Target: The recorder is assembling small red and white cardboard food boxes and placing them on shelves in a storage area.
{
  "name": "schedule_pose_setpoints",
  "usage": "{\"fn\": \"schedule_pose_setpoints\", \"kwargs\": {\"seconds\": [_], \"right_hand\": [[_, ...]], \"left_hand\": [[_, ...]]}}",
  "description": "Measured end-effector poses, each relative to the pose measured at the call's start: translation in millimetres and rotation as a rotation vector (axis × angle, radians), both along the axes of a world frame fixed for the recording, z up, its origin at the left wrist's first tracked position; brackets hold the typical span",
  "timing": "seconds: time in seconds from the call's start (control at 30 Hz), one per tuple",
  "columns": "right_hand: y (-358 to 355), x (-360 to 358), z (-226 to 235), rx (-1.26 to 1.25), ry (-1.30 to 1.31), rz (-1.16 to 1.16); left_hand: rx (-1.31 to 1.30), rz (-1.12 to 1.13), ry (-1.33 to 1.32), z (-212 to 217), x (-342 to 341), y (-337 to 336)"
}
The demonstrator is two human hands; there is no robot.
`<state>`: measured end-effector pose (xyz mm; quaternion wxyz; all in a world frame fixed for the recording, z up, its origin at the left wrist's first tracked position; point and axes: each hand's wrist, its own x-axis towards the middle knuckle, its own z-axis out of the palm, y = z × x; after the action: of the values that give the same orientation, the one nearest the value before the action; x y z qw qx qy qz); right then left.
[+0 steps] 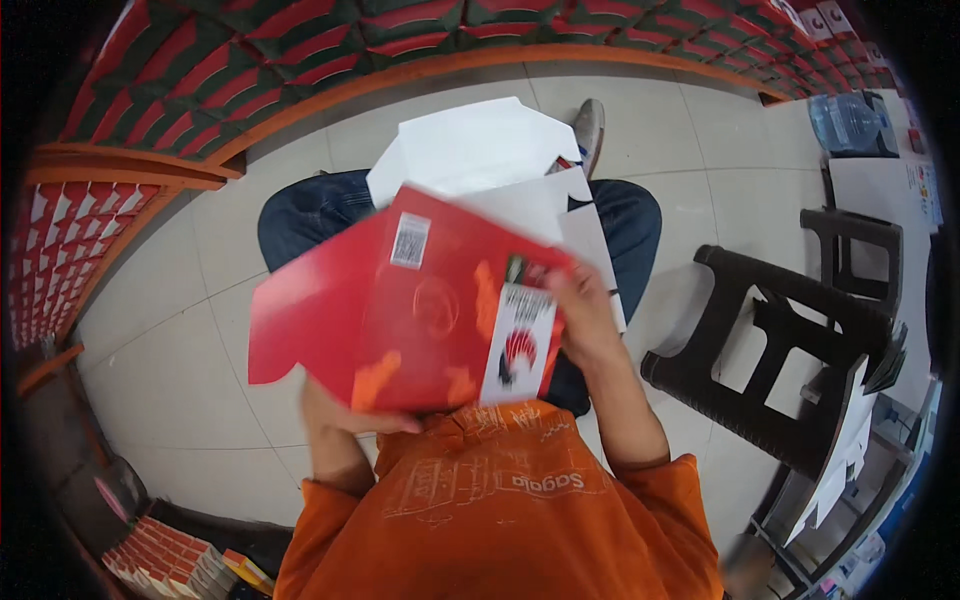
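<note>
A red carton with orange shapes is held tilted over my lap, its plain red flap spread out to the left. On its face are a small white label and a larger white panel with a black and red picture. My right hand grips the carton's right edge, slightly blurred. My left hand supports the lower left edge from below, with the thumb along it and the other fingers hidden. Behind the carton, a white unfolded carton lies between my legs.
Stacks of red and dark cartons line the far side behind an orange beam. At right stand black step stools and a large clear water bottle. White and orange boxes are stacked at lower left on the tiled floor.
</note>
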<state>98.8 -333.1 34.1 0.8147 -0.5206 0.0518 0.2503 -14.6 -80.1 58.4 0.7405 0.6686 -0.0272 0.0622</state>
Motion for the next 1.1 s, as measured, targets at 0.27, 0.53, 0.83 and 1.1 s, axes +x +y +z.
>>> {"fn": "schedule_pose_setpoints", "kwargs": {"seconds": [0.27,0.53,0.83,1.1], "right_hand": [[30.0,-2.7,41.7,-0.688,-1.146,-0.015],[33.6,-2.0,41.1,-0.448,-1.302,-0.168],[-9.6,-1.0,72.2,-0.277,-0.43,0.205],[-94.5,264.6,165.5,-0.283,-0.556,-0.546]], "left_hand": [[-0.462,-0.298,0.263,6.6,49.5,-46.3],[-0.378,-0.29,0.291,22.5,57.8,-50.0],[-1.254,-0.273,-0.061,6.6,126.9,-73.1],[0.628,-0.022,0.172,-69.8,128.1,-208.6]]}}
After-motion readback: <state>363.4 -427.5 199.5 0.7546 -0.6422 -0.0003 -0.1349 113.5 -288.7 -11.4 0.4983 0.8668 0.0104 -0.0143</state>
